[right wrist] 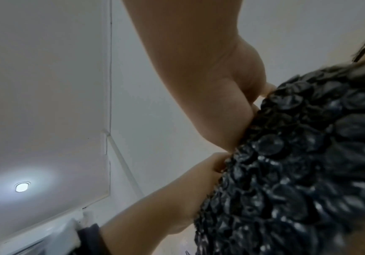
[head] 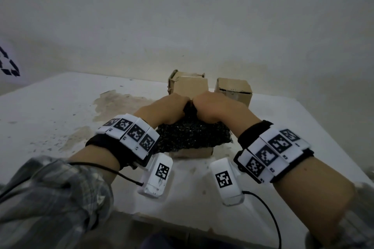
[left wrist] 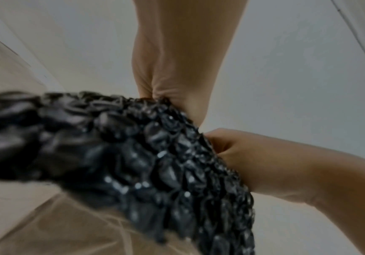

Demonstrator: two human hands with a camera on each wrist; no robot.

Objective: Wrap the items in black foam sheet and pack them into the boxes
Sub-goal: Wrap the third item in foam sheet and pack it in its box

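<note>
Head view: left hand (head: 172,105) and right hand (head: 214,107) fingers curl into the black foam sheet (head: 192,135) atop the near box (head: 192,152); press evenly, keeping the wrap closed.

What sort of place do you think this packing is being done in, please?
Probably a plain indoor room used as a makeshift packing spot. A stained white table stands against a bare wall, small cardboard boxes wait at its back, and a recessed ceiling light shows overhead.
</note>
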